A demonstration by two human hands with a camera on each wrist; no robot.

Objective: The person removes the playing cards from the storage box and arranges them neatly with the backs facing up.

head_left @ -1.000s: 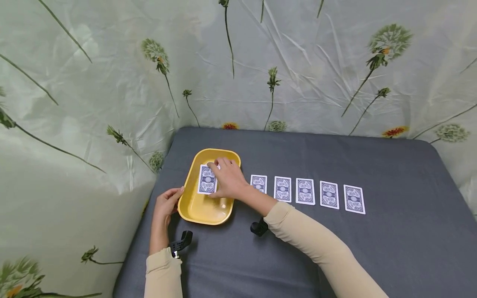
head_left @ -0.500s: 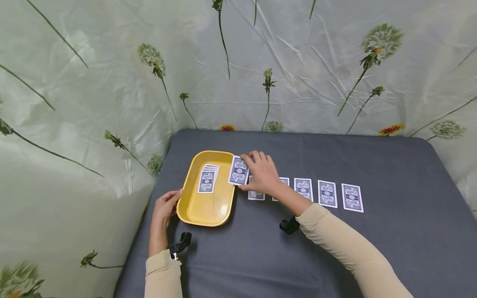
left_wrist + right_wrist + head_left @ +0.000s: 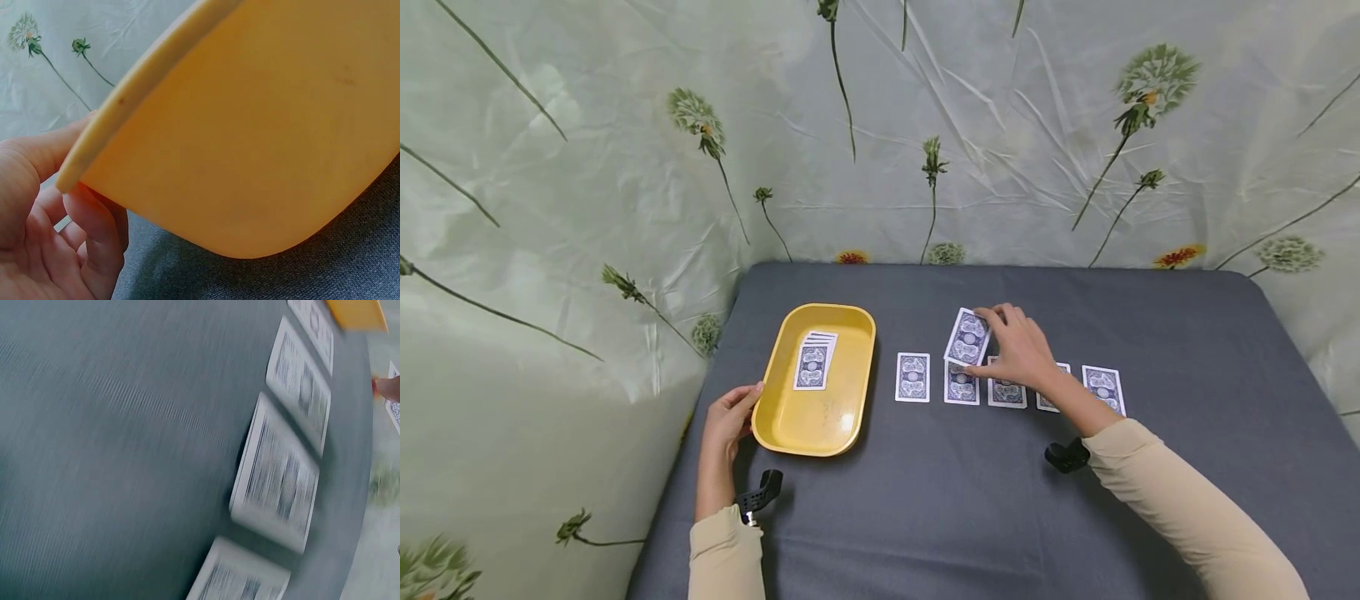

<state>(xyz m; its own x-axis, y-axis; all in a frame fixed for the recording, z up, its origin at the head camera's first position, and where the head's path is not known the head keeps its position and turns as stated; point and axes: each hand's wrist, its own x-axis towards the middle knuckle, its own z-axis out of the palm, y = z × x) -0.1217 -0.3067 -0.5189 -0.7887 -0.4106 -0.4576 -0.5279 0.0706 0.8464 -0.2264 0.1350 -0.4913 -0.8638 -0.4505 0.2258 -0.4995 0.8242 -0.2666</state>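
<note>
A yellow tray (image 3: 797, 427) stands on the left of the table, with a few overlapping playing cards (image 3: 812, 367) face down inside. My left hand (image 3: 727, 421) pinches its left rim, thumb above and curled fingers underneath; the left wrist view shows this grip on the tray wall (image 3: 237, 156) up close. Between the thumb and fingers of my right hand (image 3: 1022, 346) is a blue-backed playing card (image 3: 967, 337), raised and tilted over the row. Only a fingertip (image 3: 390, 389) and a sliver of that card appear in the blurred right wrist view.
Several blue-backed piles or cards lie in a row right of the tray, from the nearest one (image 3: 912, 377) to the far right one (image 3: 1105, 389). My right forearm crosses part of the row. The grey cloth-covered table (image 3: 925, 517) meets a floral curtain (image 3: 880, 150) behind.
My right hand has withdrawn from over the tray and travelled right along the row, carrying a playing card. My left hand keeps hold of the tray rim.
</note>
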